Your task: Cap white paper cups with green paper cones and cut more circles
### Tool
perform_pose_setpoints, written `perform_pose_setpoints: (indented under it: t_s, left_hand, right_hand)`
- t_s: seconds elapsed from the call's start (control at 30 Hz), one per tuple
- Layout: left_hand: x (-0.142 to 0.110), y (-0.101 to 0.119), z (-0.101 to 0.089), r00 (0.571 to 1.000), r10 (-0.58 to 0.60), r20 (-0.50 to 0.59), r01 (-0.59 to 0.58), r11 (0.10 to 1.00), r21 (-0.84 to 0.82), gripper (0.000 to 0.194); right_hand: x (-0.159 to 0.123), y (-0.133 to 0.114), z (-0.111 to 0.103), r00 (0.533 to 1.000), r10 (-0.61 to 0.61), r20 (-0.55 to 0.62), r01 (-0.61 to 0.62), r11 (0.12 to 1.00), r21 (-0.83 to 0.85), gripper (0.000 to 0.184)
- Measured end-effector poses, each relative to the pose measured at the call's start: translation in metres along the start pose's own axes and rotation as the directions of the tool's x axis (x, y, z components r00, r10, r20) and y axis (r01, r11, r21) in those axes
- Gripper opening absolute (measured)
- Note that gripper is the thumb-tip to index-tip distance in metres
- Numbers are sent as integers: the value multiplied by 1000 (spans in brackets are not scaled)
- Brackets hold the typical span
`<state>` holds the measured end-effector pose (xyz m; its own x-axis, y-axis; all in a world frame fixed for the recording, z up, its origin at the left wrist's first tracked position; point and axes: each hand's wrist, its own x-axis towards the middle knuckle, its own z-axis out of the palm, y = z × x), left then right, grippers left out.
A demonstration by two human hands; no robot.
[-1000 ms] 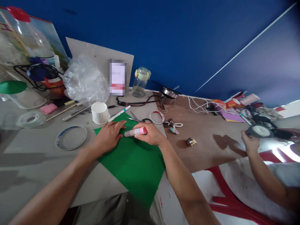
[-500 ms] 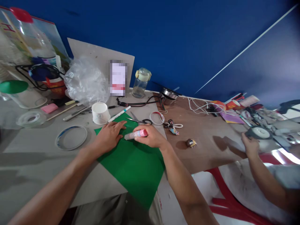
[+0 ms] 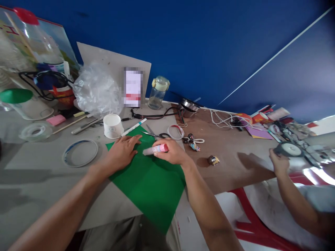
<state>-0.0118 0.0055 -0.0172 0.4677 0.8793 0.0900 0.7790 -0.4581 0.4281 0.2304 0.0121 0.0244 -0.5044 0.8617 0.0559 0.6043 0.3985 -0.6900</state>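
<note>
A sheet of green paper [image 3: 151, 181] lies at an angle across the grey board, its corner hanging past the near edge. My left hand [image 3: 121, 152] rests flat on the sheet with nothing in it. My right hand [image 3: 170, 151] grips a pink-capped glue stick [image 3: 155, 149], holding it low over the paper. Its tip points left toward my left hand. Close to the sheet's far edge are a pair of scissors [image 3: 157, 134] with black handles and a white marker [image 3: 133, 127]. An upturned white paper cup [image 3: 113, 126] stands just beyond my left fingers.
A thin round ring [image 3: 80, 153] lies left of the paper, near a tape roll [image 3: 35, 131]. Plastic film [image 3: 96, 91], a glass jar [image 3: 158, 93] and cables line the back. On the right, a co-worker's hand [image 3: 278, 161] holds a dark-edged tape roll [image 3: 289, 150] at the brown tabletop's edge.
My right hand and the glue stick have shifted slightly rightward over the paper. My left hand stays on the sheet. The co-worker's hand has moved slightly with the tape roll.
</note>
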Motion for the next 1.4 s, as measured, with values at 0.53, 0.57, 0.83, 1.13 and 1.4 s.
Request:
perform_pose_setpoints:
  t_s: [0.53,0.57,0.83,1.13,1.4]
  left_hand:
    - [-1,-1,-2,1000,5,16,-5,1000,-14,53]
    - [-1,-2,-1,1000,15,6,-14,1000,-21,53]
    - [3,-6,-1,995,36,-97,-48,990,-131,38]
    - [2,-3,2,986,-9,-167,8,1000,-5,32]
    - [3,-1,8,986,-97,-134,122,974,192,35]
  right_hand:
    - [0,1,-3,997,71,19,-73,987,146,22]
    - [-1,3,-4,997,73,6,-73,973,221,24]
    - [9,21,6,899,277,-340,-30,813,581,65]
    - [8,28,8,867,116,-484,16,965,261,46]
    - [19,47,23,804,247,-540,-164,966,198,48]
